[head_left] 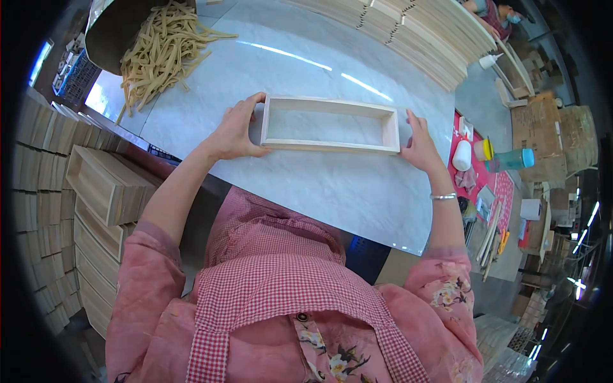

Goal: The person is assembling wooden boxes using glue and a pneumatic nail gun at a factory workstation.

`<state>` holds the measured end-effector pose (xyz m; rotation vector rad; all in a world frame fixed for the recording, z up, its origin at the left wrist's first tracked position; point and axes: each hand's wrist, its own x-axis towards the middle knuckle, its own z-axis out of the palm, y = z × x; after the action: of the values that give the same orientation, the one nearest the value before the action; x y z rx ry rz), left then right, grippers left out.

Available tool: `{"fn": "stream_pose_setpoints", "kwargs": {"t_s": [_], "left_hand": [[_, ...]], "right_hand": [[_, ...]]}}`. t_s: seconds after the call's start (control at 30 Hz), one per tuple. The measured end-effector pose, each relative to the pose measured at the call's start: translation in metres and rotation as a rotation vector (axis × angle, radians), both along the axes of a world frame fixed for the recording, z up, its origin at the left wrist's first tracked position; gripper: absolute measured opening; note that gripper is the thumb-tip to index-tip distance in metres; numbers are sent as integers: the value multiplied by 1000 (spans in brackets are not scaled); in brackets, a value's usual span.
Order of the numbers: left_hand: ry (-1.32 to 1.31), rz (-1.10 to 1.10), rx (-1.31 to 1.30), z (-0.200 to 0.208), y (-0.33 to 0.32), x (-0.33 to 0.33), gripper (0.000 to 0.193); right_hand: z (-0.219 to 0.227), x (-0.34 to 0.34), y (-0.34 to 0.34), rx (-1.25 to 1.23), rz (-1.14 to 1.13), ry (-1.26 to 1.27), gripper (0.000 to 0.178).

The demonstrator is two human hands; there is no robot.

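Pinching one end of a wooden frame [332, 147] with the left hand [235, 127]; spreading the right hand [421, 145] beside the other (hard to tell if touching). Between near and far edges of a pale table [319, 185], with cardboard boxes [535, 131] beyond its right edge. Bordered by heaped strips [163, 57] far left, stacked wood [418, 39] far right.

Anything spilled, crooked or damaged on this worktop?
Only the beige strips at the upper left stand out: a tangled heap with loose strands straggling across the table, untidy but perhaps deliberate. The wooden frame between the left hand and right hand shows no visible damage.
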<state>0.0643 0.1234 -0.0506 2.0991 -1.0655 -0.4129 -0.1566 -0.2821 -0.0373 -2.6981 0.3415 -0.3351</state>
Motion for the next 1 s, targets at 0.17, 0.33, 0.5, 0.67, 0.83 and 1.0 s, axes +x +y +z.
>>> {"fn": "stream_pose_setpoints", "kwargs": {"t_s": [0.17, 0.33, 0.5, 0.67, 0.83, 1.0], "left_hand": [[22, 16, 29, 0, 5, -1, 103], [-173, -53, -10, -15, 4, 7, 100], [-392, -117, 51, -16, 5, 9, 90], [221, 5, -222, -23, 22, 19, 68], [740, 300, -126, 10, 0, -2, 31], [807, 258, -206, -14, -10, 6, 13]], "right_hand": [[-4, 1, 18, 320, 2, 140, 56], [-36, -26, 51, 544, -230, -386, 36], [-22, -51, 78, 102, -563, -585, 20], [17, 5, 187, 23, -117, -529, 22], [2, 76, 259, -204, 63, -432, 40], [-20, 95, 268, -249, 6, -265, 38]]}}
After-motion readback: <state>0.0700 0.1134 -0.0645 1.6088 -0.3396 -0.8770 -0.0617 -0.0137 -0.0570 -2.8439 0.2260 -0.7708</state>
